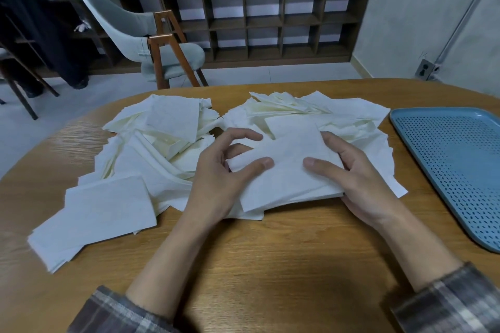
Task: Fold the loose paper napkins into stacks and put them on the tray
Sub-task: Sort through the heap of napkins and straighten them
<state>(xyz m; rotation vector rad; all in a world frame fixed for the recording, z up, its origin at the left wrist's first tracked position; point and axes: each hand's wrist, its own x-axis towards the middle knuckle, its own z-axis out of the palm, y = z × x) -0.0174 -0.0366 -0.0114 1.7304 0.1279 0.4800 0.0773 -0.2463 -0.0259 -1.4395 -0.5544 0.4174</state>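
- Left hand point(216, 170) and right hand point(351, 170) pinch a folded napkin point(286, 170) by its ends, fingers curled, above the counter point(243, 265).
- The tray point(405, 127) lies off to the right, nearer the right hand.

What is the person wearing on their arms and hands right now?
The left hand and right hand are bare: no gloves, rings or watch visible. The left sleeve and right sleeve are grey plaid with pale stripes, pushed up, leaving the forearms uncovered.
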